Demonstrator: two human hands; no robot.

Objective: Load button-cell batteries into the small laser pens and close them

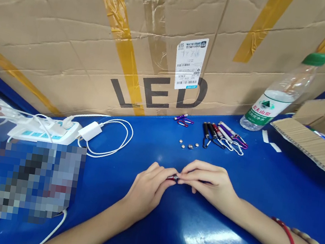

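My left hand (151, 185) is closed around a small red mini flashlight (172, 177), of which only a short length with a dark end shows between the fingers. At that end, my right hand (210, 182) has its thumb and fingertips pinched together; anything between them is hidden. Just beyond my hands, several silver button cells (190, 146) lie on the blue table (153, 145). Behind them on the right, several mini flashlights (220, 132) in black, red, silver and purple lie in a row with carabiner clips. A purple mini flashlight (180, 117) with clips lies apart, near the box.
A large cardboard box (70, 43) marked LED forms the back wall. A water bottle (271, 101) with a green cap leans at the right, beside a cardboard tray (308, 148). At the left are a white power strip (69, 134), a charger with cable (90, 131) and a blurred-out patch.
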